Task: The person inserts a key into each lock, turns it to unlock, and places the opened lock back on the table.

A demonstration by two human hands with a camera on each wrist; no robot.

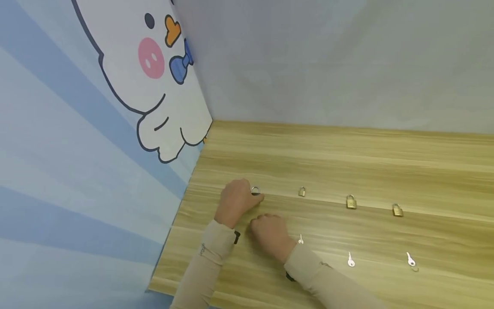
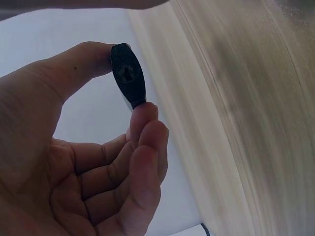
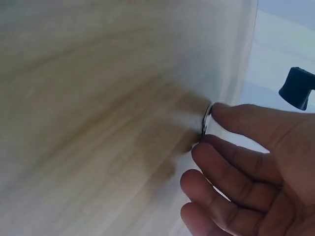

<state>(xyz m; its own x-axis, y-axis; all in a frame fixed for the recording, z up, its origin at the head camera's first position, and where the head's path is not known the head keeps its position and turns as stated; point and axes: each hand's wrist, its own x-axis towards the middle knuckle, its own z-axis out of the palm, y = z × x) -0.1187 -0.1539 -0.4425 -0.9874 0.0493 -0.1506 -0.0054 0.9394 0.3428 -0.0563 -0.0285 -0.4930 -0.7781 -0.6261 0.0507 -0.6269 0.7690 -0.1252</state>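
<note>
Between the thumb and fingertips of my left hand (image 1: 236,199) is a black padlock (image 2: 129,73), its keyhole end facing the left wrist camera. In the head view its silver shackle points away from me. My right hand (image 1: 271,234) is low over the table, nearer to me and a little right of the padlock. Its thumb and index finger pinch a thin, shiny key (image 3: 206,118) close against the wood; in the head view the hand hides this key. The other right fingers are loosely bent.
On the wooden table (image 1: 347,163), a small brass padlock (image 1: 302,192), a larger one (image 1: 351,202) and another (image 1: 397,210) form a row rightward. Nearer me lie a small key (image 1: 301,240), a second key (image 1: 350,260) and a ringed key (image 1: 411,260). A cartoon-printed wall (image 1: 127,180) borders the left edge.
</note>
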